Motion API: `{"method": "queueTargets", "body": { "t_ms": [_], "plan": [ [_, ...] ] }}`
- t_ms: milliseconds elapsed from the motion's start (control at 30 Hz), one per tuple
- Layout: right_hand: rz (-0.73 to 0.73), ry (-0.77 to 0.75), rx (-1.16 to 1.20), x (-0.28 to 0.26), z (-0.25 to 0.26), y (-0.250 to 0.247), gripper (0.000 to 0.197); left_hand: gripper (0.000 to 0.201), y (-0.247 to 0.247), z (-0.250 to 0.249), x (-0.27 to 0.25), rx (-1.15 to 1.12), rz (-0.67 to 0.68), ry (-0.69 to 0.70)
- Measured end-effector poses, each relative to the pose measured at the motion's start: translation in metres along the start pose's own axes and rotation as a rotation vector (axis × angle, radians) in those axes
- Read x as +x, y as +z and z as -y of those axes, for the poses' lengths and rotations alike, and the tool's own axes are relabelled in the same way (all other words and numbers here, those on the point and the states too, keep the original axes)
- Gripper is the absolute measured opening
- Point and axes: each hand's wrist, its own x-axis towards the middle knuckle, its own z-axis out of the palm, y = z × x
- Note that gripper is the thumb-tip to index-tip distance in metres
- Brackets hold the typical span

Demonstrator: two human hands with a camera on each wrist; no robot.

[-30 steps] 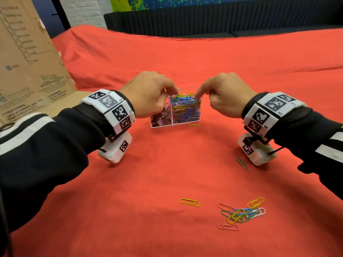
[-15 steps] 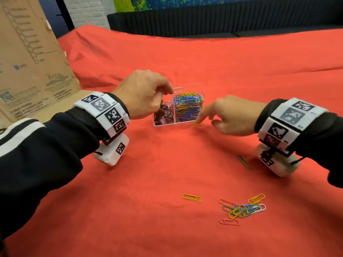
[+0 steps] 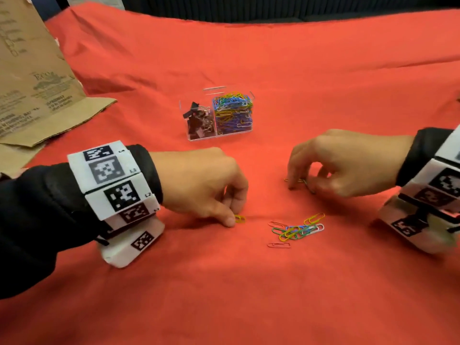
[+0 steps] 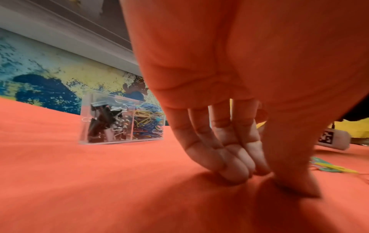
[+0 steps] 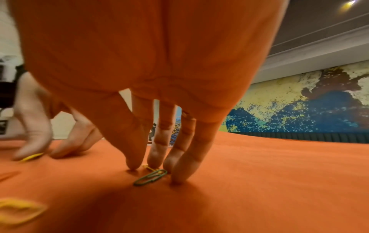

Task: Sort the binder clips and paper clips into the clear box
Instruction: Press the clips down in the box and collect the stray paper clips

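The clear box (image 3: 245,130) stands on the red cloth, with black binder clips (image 3: 199,119) in its left part and coloured paper clips (image 3: 234,110) in its right part. Near the cloth's front, my left hand (image 3: 235,219) pinches a yellow paper clip (image 3: 241,218) against the cloth between thumb and fingertips. In the left wrist view the fingers (image 4: 235,170) hide that clip. My right hand (image 3: 302,186) is down on the cloth, its fingertips closing on a green paper clip (image 5: 150,177) and a second yellow clip (image 5: 148,167).
A loose pile of coloured paper clips (image 3: 298,229) lies between my hands, with a pink clip (image 3: 278,245) just in front of it. A brown cardboard sheet (image 3: 29,83) leans at the far left. Dark seating runs along the far edge.
Both hands have left the box and come down toward me onto the cloth. The right hand brought along the yellow clip that lay in front of the box. The left reached the single yellow clip.
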Motion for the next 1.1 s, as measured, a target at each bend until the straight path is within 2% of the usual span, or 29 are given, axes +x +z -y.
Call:
{"method": "queueTargets", "body": {
  "t_ms": [100, 233, 300, 400, 467, 600, 700, 867, 1100],
  "plan": [
    [-0.018, 0.01, 0.022, -0.017, 0.005, 0.005, 0.04, 0.012, -0.001, -0.009, 0.0, 0.004, 0.024, -0.029],
    [-0.017, -0.029, 0.069, -0.031, 0.021, 0.014, 0.037, 0.013, -0.002, -0.029, 0.006, 0.031, -0.092, -0.061],
    [-0.017, -0.05, 0.053, -0.036, 0.03, 0.019, 0.033, 0.022, 0.001, -0.041, 0.011, 0.067, -0.129, -0.048],
    [-0.042, -0.063, -0.049, -0.039, 0.037, 0.023, 0.034, 0.045, 0.009, -0.058, 0.016, 0.1, -0.107, -0.029],
    [-0.051, -0.048, -0.082, -0.039, 0.038, 0.024, 0.028, 0.051, 0.011, -0.066, 0.019, 0.148, -0.1, -0.034],
    [-0.047, 0.013, -0.117, -0.039, 0.039, 0.021, 0.014, 0.028, 0.015, -0.072, 0.025, 0.158, -0.125, -0.036],
    [-0.053, 0.04, -0.104, -0.039, 0.041, 0.019, 0.014, 0.014, 0.018, -0.074, 0.026, 0.138, -0.148, -0.056],
    [-0.077, 0.056, -0.099, -0.039, 0.044, 0.019, 0.018, 0.02, 0.018, -0.074, 0.024, 0.117, -0.176, -0.11],
    [-0.103, 0.037, -0.046, -0.037, 0.038, 0.017, 0.021, 0.008, -0.03, -0.038, 0.008, 0.028, -0.364, -0.214]
  ]
}}
